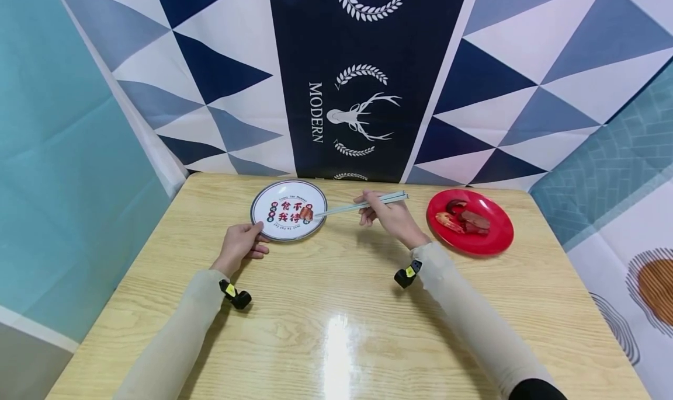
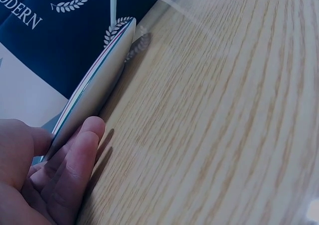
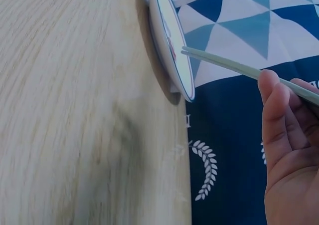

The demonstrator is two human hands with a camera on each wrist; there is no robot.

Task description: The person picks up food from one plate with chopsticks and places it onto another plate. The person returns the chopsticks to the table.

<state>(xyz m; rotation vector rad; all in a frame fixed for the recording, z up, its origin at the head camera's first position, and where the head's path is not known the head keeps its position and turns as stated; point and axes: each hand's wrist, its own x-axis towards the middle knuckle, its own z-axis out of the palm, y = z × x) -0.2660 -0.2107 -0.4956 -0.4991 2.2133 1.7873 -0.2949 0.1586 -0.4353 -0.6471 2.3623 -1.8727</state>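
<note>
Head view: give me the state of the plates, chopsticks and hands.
White plate: face up, one food piece on it.
Red plate: face up, other food on it.
Chopsticks: held, tips near the food piece.
Left hand: pinching white plate's rim.
Right hand: gripping chopsticks.

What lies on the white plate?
A reddish food piece by the chopsticks, and the left hand's thumb at the plate's rim. The surface beneath the food is covered.

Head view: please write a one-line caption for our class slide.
Left hand grips a white plate; right hand holds chopsticks, tips over it; red plate with food at right.
</note>
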